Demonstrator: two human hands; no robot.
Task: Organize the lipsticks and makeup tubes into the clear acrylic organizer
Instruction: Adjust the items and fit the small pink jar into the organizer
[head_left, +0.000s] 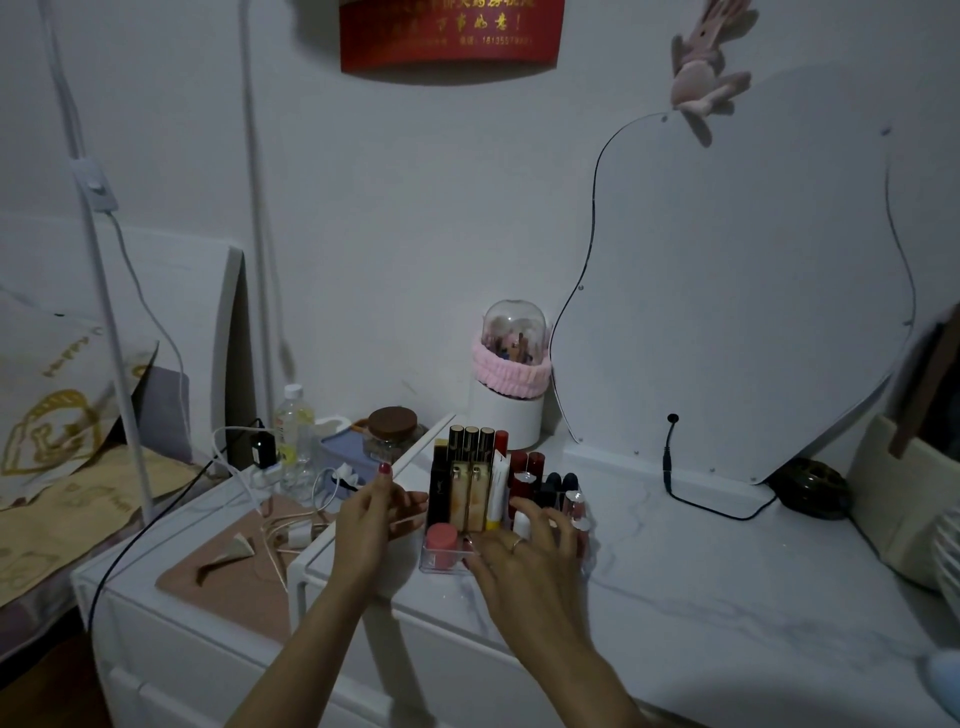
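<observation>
The clear acrylic organizer (432, 561) stands on the white marble-look tabletop (701, 561), packed with upright lipsticks and tubes. Black-and-gold tubes (470, 441) fill the back row, gold cases (467, 499) and a white tube (498, 488) the middle, red lipsticks (527, 467) and dark ones (561, 480) the right. A pink-capped tube (442, 543) sits in the front left slot. My left hand (371, 512) hovers beside the organizer's left wall, fingers spread. My right hand (524, 551) lies over the front right slots, fingers splayed across the tubes; whether it grips one is hidden.
A white canister with a pink band and clear dome (511, 379) stands behind the organizer. A curvy mirror (727, 291) leans on the wall, its black cable (691, 493) trailing on the table. Left of the table lie a water bottle (293, 436), a brown-lidded jar (392, 428) and chargers (291, 525).
</observation>
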